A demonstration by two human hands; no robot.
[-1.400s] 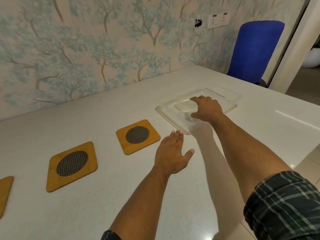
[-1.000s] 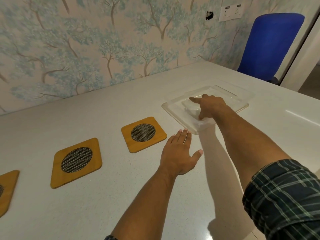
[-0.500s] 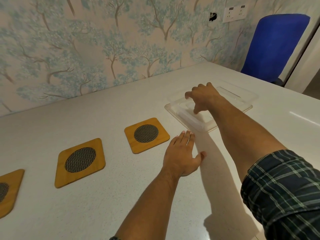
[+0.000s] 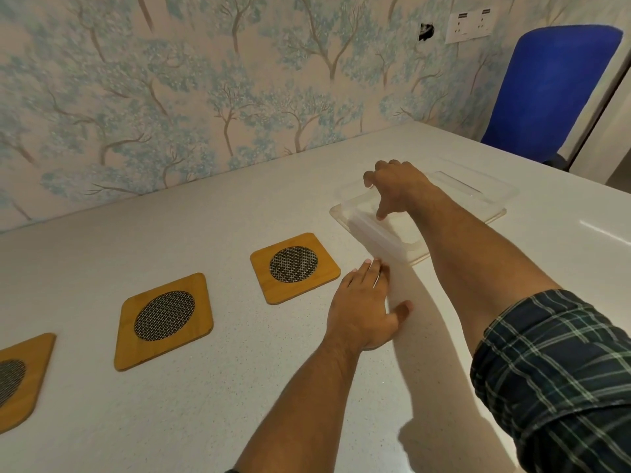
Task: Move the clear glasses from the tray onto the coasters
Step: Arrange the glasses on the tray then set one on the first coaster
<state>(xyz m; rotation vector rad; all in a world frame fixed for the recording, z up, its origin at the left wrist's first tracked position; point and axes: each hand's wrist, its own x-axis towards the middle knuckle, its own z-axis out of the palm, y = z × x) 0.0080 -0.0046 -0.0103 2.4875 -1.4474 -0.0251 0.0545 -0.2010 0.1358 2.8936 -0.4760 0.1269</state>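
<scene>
Fingers of the right hand [image 4: 396, 186] hang spread and empty over the clear tray [image 4: 478, 203]; left hand [image 4: 362, 308] lies flat, released, beside the nearest coaster [image 4: 295, 267]. No glasses can be made out; next comes finding one.

The tabletop [image 4: 205, 387] is looking smooth, speckled and a bit shiny; the coasters [image 4: 164, 320] are showing wood around dark woven mesh; the tray [image 4: 478, 199] is looking like clear plastic; the sleeve [image 4: 560, 380] is checked cloth.

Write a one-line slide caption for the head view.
Right hand hovers open over the clear plastic tray; left hand lies flat near the square wooden coasters on the white table.
</scene>
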